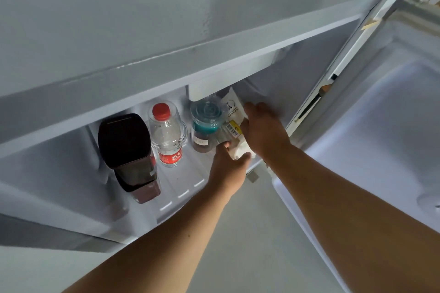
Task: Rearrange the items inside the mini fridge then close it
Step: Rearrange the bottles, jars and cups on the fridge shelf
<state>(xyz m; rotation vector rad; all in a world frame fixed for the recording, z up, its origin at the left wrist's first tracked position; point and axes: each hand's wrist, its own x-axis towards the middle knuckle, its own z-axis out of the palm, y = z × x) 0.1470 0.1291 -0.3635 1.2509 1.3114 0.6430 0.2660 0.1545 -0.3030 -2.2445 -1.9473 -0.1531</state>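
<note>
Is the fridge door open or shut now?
Open: the door is swung out to the right, and both hands reach inside the fridge.

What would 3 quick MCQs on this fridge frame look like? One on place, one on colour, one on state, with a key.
1. Where does the dark jug stand among the items on the shelf?
A. far left
B. far right
C. in the door rack

2. What colour is the water bottle's cap?
A. blue
B. red
C. white

3. What state is the fridge door in?
A. shut
B. open
C. taken off

Key:
1 A, the jug is left of the water bottle and the teal-lidded jar.
2 B, the cap shows red above the clear bottle.
3 B, the door hangs open at right while the left hand and right hand both have a grip on the white packet.
</note>
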